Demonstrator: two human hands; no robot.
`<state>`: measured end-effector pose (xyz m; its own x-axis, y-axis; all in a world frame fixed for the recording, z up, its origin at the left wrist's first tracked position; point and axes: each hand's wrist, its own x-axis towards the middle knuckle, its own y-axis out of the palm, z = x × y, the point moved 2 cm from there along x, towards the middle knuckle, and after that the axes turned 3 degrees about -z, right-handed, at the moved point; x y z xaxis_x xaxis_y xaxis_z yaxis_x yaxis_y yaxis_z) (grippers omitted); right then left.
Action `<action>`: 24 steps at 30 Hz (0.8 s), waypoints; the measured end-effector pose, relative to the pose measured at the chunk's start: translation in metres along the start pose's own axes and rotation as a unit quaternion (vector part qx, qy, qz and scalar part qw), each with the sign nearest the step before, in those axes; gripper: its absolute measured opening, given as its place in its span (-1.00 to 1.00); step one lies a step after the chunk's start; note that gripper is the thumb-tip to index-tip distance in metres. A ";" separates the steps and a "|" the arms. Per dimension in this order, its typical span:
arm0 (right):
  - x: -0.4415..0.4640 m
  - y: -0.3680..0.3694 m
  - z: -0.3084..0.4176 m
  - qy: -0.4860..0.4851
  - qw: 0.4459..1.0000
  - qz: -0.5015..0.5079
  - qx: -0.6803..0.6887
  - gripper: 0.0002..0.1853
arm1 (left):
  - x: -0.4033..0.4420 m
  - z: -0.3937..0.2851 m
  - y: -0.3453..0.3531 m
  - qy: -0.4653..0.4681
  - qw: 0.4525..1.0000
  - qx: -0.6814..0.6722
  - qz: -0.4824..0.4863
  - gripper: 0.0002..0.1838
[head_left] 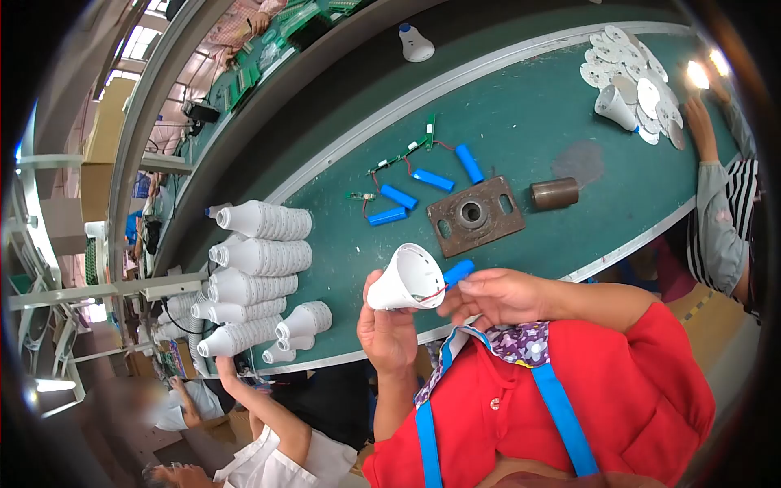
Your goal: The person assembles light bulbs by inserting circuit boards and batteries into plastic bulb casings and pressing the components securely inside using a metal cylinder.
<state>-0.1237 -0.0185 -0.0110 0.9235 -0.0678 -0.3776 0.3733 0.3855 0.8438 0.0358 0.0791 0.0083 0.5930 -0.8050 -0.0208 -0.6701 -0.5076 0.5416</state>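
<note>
My left hand [389, 329] is wrapped round a white cone-shaped bulb housing [392, 286], its wide open end tilted up to the right. A blue cylindrical battery [459, 272] hangs at the housing's rim, joined by red wire that runs inside. My right hand [498, 296] pinches near the battery, its fingers close to the rim. Just beyond, a brown metal block [476, 216] with a round central hole lies on the green table [358, 268]. Several blue batteries [433, 180] wired to small green circuit boards [429, 132] lie behind it.
Stacked white housings [264, 256] stand at the left. A brown metal cylinder [554, 193] lies right of the block. White discs [626, 69] and another housing [614, 107] are at the far right. Co-workers' arms [706, 163] reach in at right and lower left; one bulb [416, 45] lies on the conveyor.
</note>
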 end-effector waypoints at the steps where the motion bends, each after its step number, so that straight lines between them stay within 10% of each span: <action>1: 0.002 0.003 0.002 -0.040 0.998 0.013 0.048 -0.58 | -0.001 0.001 0.002 -0.004 1.000 0.003 -0.006 -0.53; 9: -0.003 0.012 0.030 -0.297 0.930 -0.142 -0.162 -0.69 | -0.003 0.011 -0.004 -0.003 1.000 0.028 -0.012 -0.66; 24: -0.016 0.022 0.021 -0.299 0.671 -0.206 -0.647 -0.59 | -0.012 0.031 -0.004 0.012 0.997 0.078 0.018 -0.74</action>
<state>-0.1283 -0.0286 0.0214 0.7805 -0.6212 0.0700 0.5755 0.6703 -0.4685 0.0177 0.0809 -0.0199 0.5764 -0.8170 0.0168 -0.7513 -0.5217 0.4041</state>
